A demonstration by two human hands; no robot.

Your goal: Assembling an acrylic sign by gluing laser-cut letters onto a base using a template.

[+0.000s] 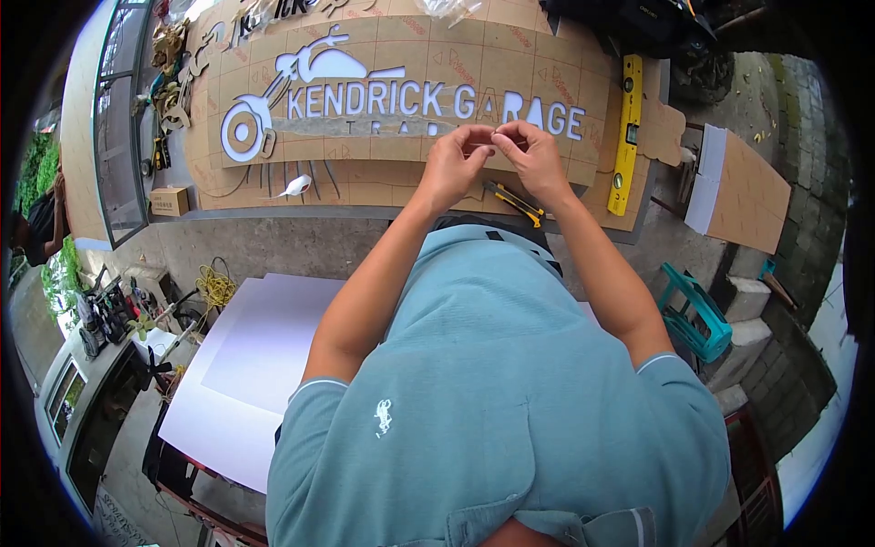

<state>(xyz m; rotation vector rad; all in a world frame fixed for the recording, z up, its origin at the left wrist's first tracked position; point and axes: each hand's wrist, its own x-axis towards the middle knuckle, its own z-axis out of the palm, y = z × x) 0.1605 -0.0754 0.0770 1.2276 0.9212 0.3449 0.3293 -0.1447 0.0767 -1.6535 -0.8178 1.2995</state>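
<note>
Someone's blue-green shirt (465, 383) is closest. The left hand (448, 170) and right hand (538, 166) pinch close together; I cannot tell if they hold anything. Below them, a brown sign (433, 66) lies on the table (273, 213).

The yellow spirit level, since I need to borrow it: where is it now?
In the head view, the spirit level lies upper right, beside the brown lettered board, right of the right hand.
</note>
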